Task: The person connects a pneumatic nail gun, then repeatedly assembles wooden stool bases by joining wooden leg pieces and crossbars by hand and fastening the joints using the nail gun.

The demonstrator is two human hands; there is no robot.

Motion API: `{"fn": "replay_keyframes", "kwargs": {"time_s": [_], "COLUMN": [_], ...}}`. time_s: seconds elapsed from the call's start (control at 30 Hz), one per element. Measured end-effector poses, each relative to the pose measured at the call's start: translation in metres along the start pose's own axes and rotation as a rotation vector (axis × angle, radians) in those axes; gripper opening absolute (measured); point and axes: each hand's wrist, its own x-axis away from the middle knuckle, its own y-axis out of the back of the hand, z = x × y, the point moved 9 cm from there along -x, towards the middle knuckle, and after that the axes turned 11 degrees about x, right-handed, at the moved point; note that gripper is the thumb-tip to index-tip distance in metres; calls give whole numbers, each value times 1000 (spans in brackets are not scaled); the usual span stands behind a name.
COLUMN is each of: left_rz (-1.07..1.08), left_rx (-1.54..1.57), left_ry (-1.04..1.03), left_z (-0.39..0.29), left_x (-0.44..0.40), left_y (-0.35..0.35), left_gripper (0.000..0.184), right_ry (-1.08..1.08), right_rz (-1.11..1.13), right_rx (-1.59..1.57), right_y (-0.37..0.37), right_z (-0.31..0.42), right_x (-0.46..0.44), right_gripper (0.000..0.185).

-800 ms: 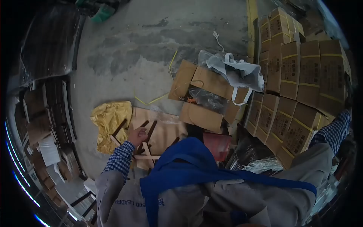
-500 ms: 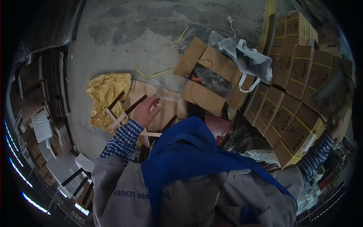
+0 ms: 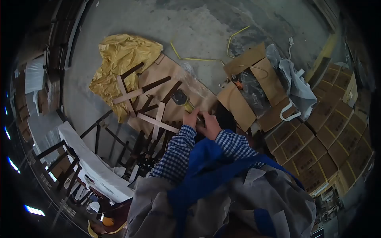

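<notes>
Head view: left hand (image 3: 191, 118) and right hand (image 3: 210, 125) curled around yellow-handled tool (image 3: 181, 99).

Frames (image 3: 156, 84) lie, seemingly on a sheet (image 3: 162, 69), left of the carton (image 3: 239, 106).

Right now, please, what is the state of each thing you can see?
Cardboard box: open, flaps spread
Gold paper: crumpled
Yellow strap: loose on floor
White bag: limp
Stacked boxes: closed, strapped
Wooden frame: unwrapped
Tool: held
Left hand: closed on tool
Right hand: beside left, grip unclear
</notes>
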Motion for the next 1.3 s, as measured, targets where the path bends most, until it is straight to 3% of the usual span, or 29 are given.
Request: {"fn": "replay_keyframes", "kwargs": {"time_s": [0.07,0.13,0.17,0.2,0.23,0.27,0.33,0.43,0.5,0.53,0.6,0.63,0.7,0.77,0.83,0.9,0.93,1.0,1.07,1.1,1.17,1.2,1.27,1.3], "left_rz": [-103,-157,-213,-272,-304,-314,-341,-398,-426,-436,-454,-464,-449,-460,-396,-325,-336,-187,-15,9,139,204,280,276], "left_rx": [64,18,-173,-368,-597,-572,-662,-636,-629,-602,-544,-527,-506,-368,-369,-382,-353,-176,-80,-224,-332,-407,-621,-620], "left_ry": [-1,5,-48,-100,-135,-114,-154,-116,-36,-30,-41,-48,-27,-69,-173,-277,-420,-547,-767,-960,-1263,-1445,-1798,-1803], "left_z": [12,58,79,94,61,83,109,139,160,170,186,193,207,226,240,208,185,137,95,72,45,40,45,53], "left_x": [-36,-110,-151,-182,-168,-190,-236,-292,-327,-343,-367,-377,-392,-408,-423,-396,-371,-301,-218,-166,-65,-19,63,71], "left_y": [45,84,96,107,91,93,94,99,104,106,108,108,109,101,88,83,83,67,26,4,-51,-77,-115,-127], "left_gripper": [28,29,37,46,53,53,58,57,55,55,57,57,56,62,69,71,58,48,44,46,50,52,59,59], "right_ry": [133,199,79,171,297,280,650,680,563,588,33,47,-45,-59,-5,-48,-62,-132,-110,-67,-127,-115,-87,-81], "right_rz": [216,145,181,180,240,315,329,535,817,820,993,980,1192,1186,1243,1041,842,713,425,287,205,200,124,121], "right_rx": [-203,277,542,1001,1348,1363,1775,1859,2040,2059,1941,1956,1954,2006,2008,1917,1832,1592,1345,1242,987,981,633,635], "right_y": [-33,-44,-39,-43,-61,-57,-63,-69,-68,-77,-72,-74,-72,-58,-46,-1,25,75,124,146,166,163,145,142], "right_z": [-12,-77,-115,-147,-218,-255,-294,-337,-363,-358,-378,-380,-389,-412,-390,-420,-425,-415,-392,-376,-329,-285,-197,-194], "right_x": [-20,-61,-89,-113,-136,-159,-180,-212,-219,-227,-237,-242,-235,-228,-193,-172,-157,-103,-69,-48,-5,20,67,87], "right_gripper": [26,23,20,21,28,32,32,36,39,39,35,35,27,25,26,31,34,35,38,39,36,36,36,36]}}
